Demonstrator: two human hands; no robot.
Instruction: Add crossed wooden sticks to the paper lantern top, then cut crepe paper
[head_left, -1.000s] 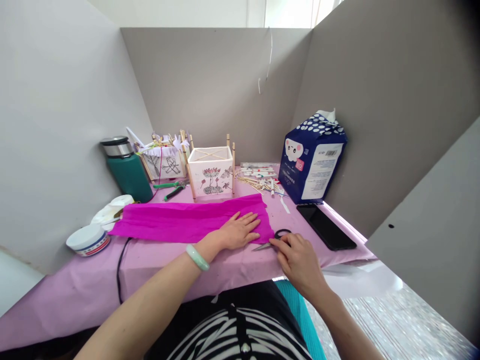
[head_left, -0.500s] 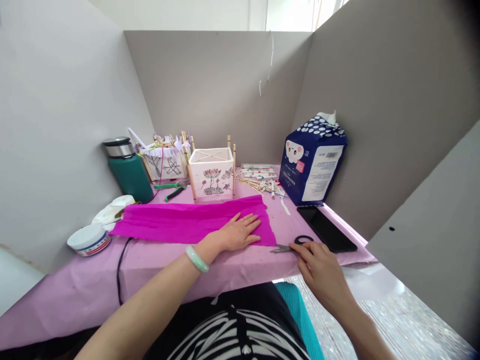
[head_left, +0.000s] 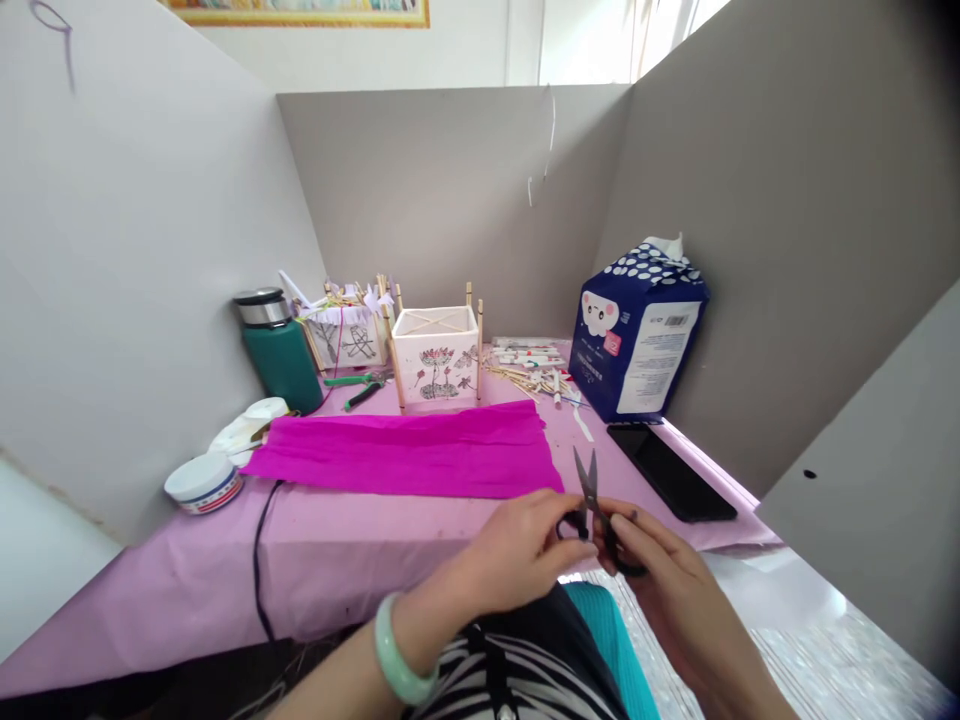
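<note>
Black-handled scissors (head_left: pixel 592 490) are held between both hands above the table's front edge, their blades parted and pointing up and away. My left hand (head_left: pixel 525 550), with a pale green bangle on the wrist, is closed on the left handle. Fingers of my right hand (head_left: pixel 652 560) wrap round the other handle. Just beyond the hands, a long sheet of magenta paper (head_left: pixel 405 455) lies on the pink tablecloth, its right end near the scissors. Neither hand touches the sheet.
A white box frame (head_left: pixel 436 360) with flower drawings stands behind the paper. Left are a green bottle (head_left: pixel 281 365), a bowl (head_left: pixel 204 484) and green-handled pliers (head_left: pixel 363 394). Right are sticks (head_left: pixel 525 378), a blue tissue pack (head_left: pixel 637 335) and a black phone (head_left: pixel 667 472). Grey panels enclose the table.
My left hand has left the magenta paper and moved right to the scissors. The scissors are lifted off the table, with their blades now spread and turned upward. The view has shifted slightly.
</note>
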